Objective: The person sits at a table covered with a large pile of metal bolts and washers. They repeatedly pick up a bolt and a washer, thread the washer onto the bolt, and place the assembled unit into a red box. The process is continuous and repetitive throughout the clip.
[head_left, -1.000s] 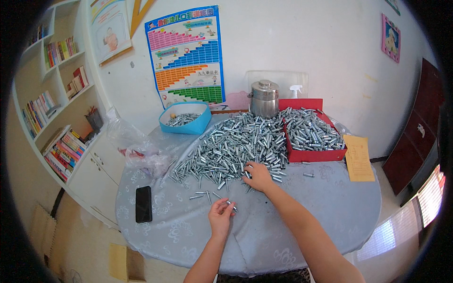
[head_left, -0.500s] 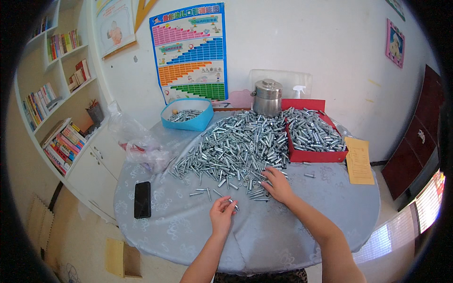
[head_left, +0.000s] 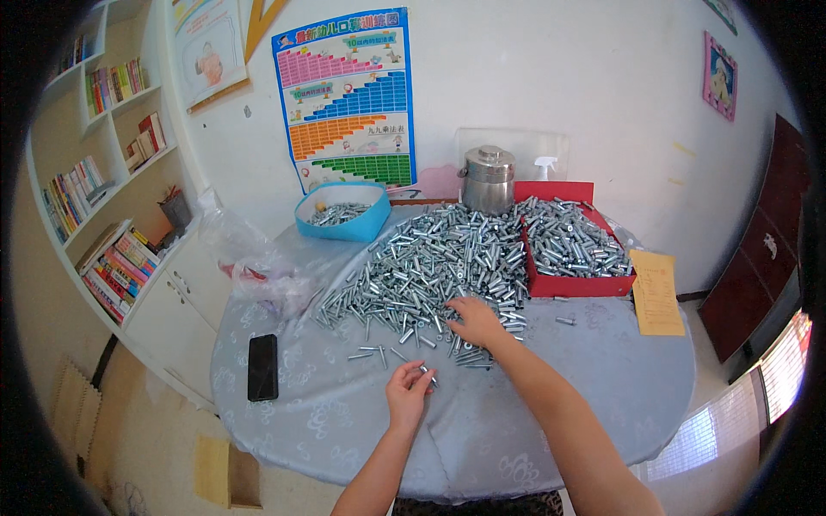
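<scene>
A small bolt (head_left: 424, 371) appears to be pinched by the left hand (head_left: 408, 394); the bolt pile (head_left: 430, 267) on the counter (head_left: 602, 378) is covered by the released right hand (head_left: 476, 321).

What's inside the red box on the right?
The red box is heaped with silvery metal bolts, much like the loose pile beside it on the table. Its floor and anything beneath the heap are covered.
</scene>
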Available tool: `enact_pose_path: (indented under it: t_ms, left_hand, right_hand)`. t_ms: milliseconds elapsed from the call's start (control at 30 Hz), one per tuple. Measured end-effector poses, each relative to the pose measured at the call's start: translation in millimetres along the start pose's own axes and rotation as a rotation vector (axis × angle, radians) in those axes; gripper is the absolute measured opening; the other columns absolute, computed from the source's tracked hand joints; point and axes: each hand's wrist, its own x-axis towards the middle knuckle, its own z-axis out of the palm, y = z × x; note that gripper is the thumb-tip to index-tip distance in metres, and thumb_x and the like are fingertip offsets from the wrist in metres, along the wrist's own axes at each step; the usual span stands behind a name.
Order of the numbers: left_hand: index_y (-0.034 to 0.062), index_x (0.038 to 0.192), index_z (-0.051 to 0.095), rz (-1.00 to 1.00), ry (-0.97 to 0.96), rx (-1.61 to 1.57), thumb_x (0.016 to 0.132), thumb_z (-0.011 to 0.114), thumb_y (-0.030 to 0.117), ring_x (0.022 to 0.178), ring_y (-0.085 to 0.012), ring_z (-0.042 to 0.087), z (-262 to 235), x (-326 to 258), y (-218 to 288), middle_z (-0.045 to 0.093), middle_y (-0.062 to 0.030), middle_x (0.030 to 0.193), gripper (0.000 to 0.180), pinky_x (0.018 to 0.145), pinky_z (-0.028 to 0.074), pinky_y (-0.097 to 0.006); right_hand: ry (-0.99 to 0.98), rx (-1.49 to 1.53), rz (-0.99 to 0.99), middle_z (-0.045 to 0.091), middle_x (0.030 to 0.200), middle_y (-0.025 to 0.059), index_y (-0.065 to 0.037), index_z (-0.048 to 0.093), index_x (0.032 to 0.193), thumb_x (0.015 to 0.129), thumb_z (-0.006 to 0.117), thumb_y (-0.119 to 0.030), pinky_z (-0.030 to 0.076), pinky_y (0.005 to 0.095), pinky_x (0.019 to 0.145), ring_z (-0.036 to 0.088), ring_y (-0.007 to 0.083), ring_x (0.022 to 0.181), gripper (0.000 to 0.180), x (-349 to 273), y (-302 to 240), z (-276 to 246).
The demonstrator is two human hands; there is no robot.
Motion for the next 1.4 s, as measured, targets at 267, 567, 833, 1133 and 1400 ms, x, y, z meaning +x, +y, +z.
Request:
enact_pose_path:
  t_ms: [267, 567, 833, 1133, 1400]
  left_hand:
    - [0.0014, 0.101, 0.052, 0.005, -0.014, -0.012, 0.076, 0.062, 0.002, 0.067, -0.0099, 0.057, -4, 2, -7, 0.062, -0.0081, 0.082, 0.027, 0.053, 0.047, -0.021]
    - [0.001, 0.1, 0.052, 0.015, -0.021, 0.009, 0.076, 0.062, 0.002, 0.066, -0.0102, 0.057, -5, -2, -4, 0.062, -0.0088, 0.081, 0.026, 0.054, 0.047, -0.02]
    - [0.0006, 0.097, 0.054, 0.019, -0.003, -0.03, 0.074, 0.063, 0.002, 0.06, -0.0065, 0.053, -3, -1, -6, 0.06, -0.0047, 0.074, 0.024, 0.05, 0.044, -0.018]
    - [0.0013, 0.097, 0.055, 0.026, -0.006, -0.035, 0.075, 0.063, 0.002, 0.061, -0.0066, 0.054, -2, 0, -8, 0.06, -0.0053, 0.075, 0.023, 0.05, 0.043, -0.018]
    - [0.0008, 0.097, 0.054, 0.013, -0.012, 0.011, 0.075, 0.062, 0.002, 0.063, -0.007, 0.054, -3, -1, -5, 0.061, -0.0055, 0.076, 0.023, 0.051, 0.044, -0.019]
  right_hand:
    - [-0.214, 0.048, -0.23, 0.051, 0.114, 0.0095, -0.006, 0.053, 0.106, 0.082, 0.049, -0.02, 0.036, 0.0373, 0.089, 0.046, 0.0289, 0.106, 0.029, -47, -30, -40]
    - [-0.282, -0.06, -0.274, 0.037, 0.13, 0.0066, -0.011, 0.04, 0.124, 0.086, 0.042, -0.022, 0.025, 0.0407, 0.099, 0.032, 0.0273, 0.12, 0.04, -99, -39, -68]
    - [-0.206, -0.165, -0.067, 0.036, 0.13, 0.0097, -0.013, 0.045, 0.121, 0.086, 0.043, -0.021, 0.023, 0.0438, 0.1, 0.03, 0.0296, 0.122, 0.036, -131, -19, -91]
    - [-0.028, -0.017, 0.11, 0.037, 0.128, 0.0162, -0.01, 0.045, 0.119, 0.082, 0.045, -0.01, 0.023, 0.0469, 0.099, 0.029, 0.0337, 0.122, 0.038, -142, -24, -92]
    - [-0.27, -0.075, -0.154, 0.03, 0.134, 0.0138, -0.011, 0.038, 0.126, 0.08, 0.053, -0.03, 0.017, 0.0463, 0.102, 0.024, 0.0314, 0.125, 0.052, -131, -91, -95]
